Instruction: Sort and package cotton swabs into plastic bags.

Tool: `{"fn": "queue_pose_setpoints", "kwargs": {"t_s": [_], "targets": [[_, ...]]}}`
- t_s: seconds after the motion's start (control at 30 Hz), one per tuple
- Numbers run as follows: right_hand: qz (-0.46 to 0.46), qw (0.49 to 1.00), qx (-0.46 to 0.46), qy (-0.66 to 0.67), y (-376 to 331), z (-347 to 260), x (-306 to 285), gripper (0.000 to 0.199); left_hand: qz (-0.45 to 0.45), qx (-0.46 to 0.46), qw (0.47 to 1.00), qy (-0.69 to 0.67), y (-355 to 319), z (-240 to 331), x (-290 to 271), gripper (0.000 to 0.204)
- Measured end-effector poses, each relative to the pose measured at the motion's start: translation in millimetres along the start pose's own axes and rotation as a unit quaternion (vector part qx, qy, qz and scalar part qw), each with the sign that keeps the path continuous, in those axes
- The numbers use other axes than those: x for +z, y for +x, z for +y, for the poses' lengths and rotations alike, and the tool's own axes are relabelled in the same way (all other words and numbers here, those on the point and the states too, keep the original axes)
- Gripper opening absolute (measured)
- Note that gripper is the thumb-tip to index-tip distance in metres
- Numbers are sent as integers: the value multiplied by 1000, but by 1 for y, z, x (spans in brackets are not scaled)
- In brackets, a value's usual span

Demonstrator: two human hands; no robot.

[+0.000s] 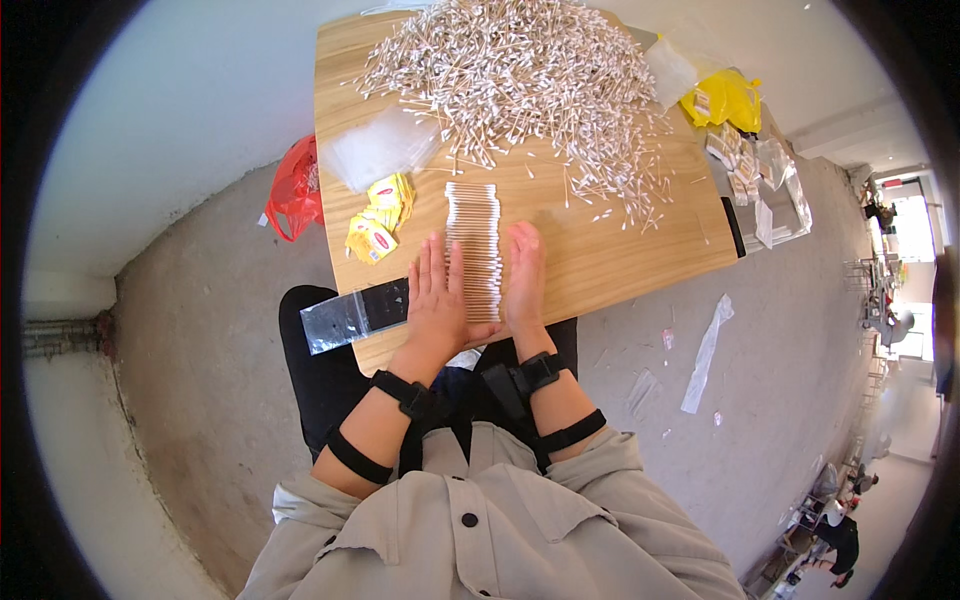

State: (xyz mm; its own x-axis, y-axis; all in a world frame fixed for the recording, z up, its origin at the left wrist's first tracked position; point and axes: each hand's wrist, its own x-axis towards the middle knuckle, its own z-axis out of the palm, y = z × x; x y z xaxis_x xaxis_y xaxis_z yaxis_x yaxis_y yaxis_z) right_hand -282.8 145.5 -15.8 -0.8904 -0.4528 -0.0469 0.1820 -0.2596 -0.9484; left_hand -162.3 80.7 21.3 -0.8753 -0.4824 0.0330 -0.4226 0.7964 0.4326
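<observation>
A neat row of cotton swabs (473, 240) lies side by side on the wooden table, stacked into a long column running away from me. My left hand (437, 305) rests flat along the column's left edge, fingers stretched, its thumb reaching across the near end. On the other side, my right hand (524, 275) stands on edge with its fingers extended, close to the right tips of the swabs. Neither hand grips anything. Beyond the column spreads a large loose heap of cotton swabs (520, 80).
Left on the table (640, 265) lie clear plastic bags (375, 148) and yellow printed cards (375, 225). A black-and-clear strip (360, 312) overhangs the near left edge. A red bag (295, 190) hangs left; a yellow bag (725, 100) and a clear bin (785, 200) with packs stand right.
</observation>
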Motion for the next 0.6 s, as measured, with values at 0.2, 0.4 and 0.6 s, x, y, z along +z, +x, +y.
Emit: {"fn": "queue_pose_setpoints", "kwargs": {"t_s": [0.2, 0.4, 0.6], "targets": [[-73, 996, -4, -49, -4, 1, 14, 48, -58, -2, 998, 32, 1, 6, 7, 133], [-32, 999, -3, 13, -4, -2, 6, 47, -6, 6, 1000, -14, -3, 1, 7, 135], [51, 998, 9, 27, -22, -6, 1, 56, -12, -43, 999, 31, 5, -13, -9, 138]]}}
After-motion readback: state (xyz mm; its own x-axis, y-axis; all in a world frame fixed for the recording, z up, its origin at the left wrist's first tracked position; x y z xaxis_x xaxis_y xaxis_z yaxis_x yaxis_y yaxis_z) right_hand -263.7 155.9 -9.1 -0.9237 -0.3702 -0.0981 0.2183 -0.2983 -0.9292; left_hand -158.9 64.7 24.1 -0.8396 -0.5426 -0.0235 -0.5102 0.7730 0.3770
